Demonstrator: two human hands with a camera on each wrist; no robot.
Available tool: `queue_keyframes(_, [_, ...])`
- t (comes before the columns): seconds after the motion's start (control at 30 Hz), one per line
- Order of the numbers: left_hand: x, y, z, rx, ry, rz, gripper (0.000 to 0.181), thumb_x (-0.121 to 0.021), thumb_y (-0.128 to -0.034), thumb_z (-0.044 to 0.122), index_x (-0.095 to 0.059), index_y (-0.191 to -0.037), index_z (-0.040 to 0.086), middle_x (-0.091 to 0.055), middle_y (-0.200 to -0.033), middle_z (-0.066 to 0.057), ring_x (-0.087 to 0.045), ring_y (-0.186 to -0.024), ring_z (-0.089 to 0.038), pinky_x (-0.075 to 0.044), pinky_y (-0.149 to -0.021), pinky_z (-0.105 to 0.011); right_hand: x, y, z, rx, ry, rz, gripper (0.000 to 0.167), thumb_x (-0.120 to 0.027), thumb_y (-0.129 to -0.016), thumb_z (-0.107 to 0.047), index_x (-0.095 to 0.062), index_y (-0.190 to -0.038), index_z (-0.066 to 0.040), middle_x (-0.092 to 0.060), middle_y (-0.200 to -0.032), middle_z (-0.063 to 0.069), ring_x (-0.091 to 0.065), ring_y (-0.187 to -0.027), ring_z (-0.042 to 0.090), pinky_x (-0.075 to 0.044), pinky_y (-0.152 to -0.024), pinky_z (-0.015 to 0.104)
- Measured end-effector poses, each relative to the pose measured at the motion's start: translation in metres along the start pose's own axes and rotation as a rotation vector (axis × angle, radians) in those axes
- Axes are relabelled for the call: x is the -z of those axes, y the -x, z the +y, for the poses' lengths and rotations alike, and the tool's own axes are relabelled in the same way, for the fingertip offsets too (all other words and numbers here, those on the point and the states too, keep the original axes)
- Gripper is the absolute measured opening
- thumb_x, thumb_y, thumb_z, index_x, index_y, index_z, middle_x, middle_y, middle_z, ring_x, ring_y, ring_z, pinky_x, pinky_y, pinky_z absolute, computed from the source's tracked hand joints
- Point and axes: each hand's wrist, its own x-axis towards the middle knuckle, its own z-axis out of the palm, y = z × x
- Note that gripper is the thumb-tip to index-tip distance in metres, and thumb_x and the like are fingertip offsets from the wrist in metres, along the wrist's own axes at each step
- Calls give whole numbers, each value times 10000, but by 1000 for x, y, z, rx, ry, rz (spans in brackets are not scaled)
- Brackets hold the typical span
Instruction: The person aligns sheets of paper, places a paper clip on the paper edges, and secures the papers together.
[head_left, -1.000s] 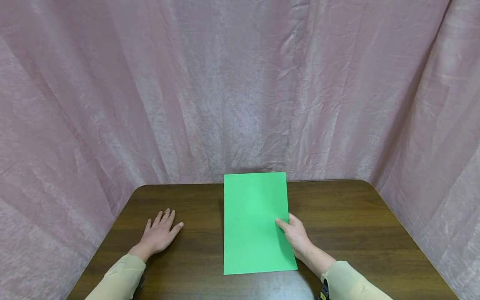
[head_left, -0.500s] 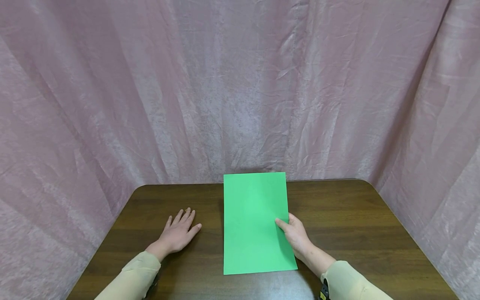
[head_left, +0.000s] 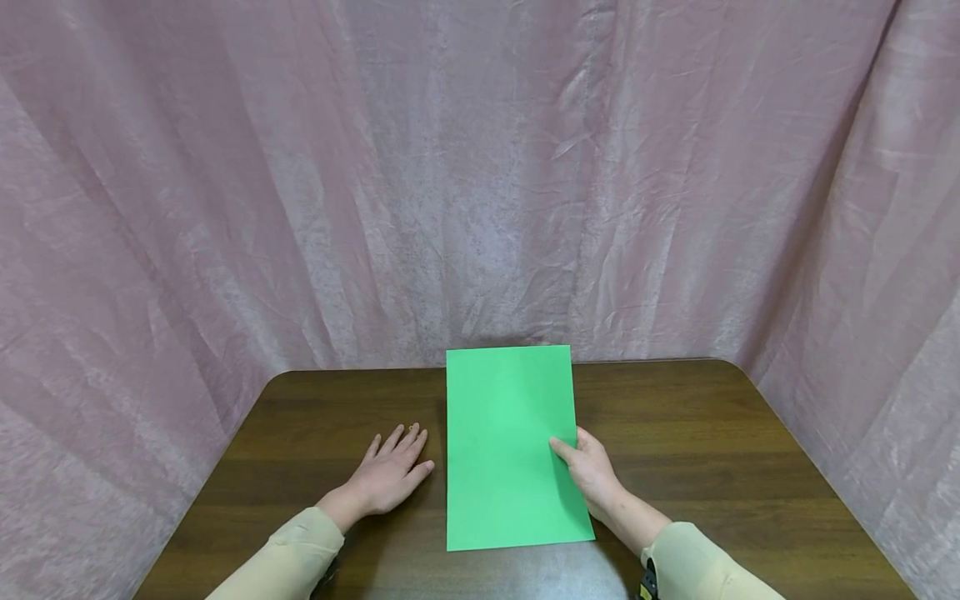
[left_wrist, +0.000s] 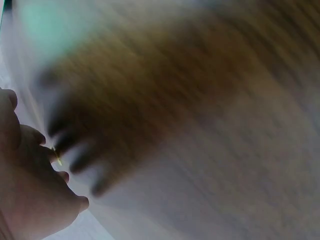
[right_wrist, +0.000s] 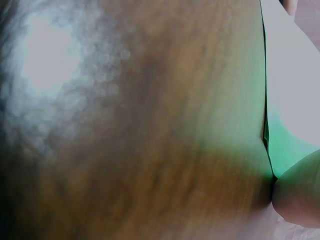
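my right hand [head_left: 594,477] pinches the green sheet [head_left: 502,454] by its right edge, thumb on the near face, the other fingers mostly hidden behind it. my left hand [head_left: 382,479] holds nothing: fingers straight and spread, palm down over the brown table [head_left: 697,425]. the sheet is between my hands, its left edge just beside my left thumb, the two apart. the sheet's top shows against pink curtain [head_left: 480,183] hanging beyond the table's far edge.
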Motion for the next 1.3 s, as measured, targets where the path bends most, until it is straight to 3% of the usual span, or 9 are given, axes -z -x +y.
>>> queue_keyframes(0.2, [3,1,5,-25,-3,-3,650,-370,-1106,478,-316,-1609,69,-258,-1663,-153,-162,-1534,-398,-80,-1189,-670,0,1,0,-1,-2,-4,382,-594,-1052,-166,-561,-1398,-8,-707,-1120,151,-698,-891,293,-577,-713,412])
queue_keyframes(0.7, [16,-1,-6,-81,69,95,571,-505,-1089,328,-402,-1563,26,-367,-1596,-222,-259,-1482,-467,-153,-1152,-715,1,-1,2,6,-5,-14,398,-590,-1057,-184,-547,-1413,-10,-698,-1125,159,-696,-911,321,-579,-725,433])
queue_keyframes(0.97, [31,-7,-18,37,120,127,496,-590,-1057,243,-508,-1492,20,-407,-1563,-243,-286,-1470,-469,-196,-1175,-665,0,-1,1,6,-2,-9,388,-599,-1053,-183,-559,-1399,-12,-708,-1098,139,-701,-887,297,-580,-713,417])
queue_keyframes(1.3, [29,-19,-34,114,177,194,309,-618,-1040,204,-665,-1305,52,-453,-1521,-251,-327,-1437,-484,-249,-1149,-673,0,1,2,0,-12,-16,384,-602,-1051,-184,-565,-1394,-16,-708,-1103,152,-703,-891,312,-584,-715,424])
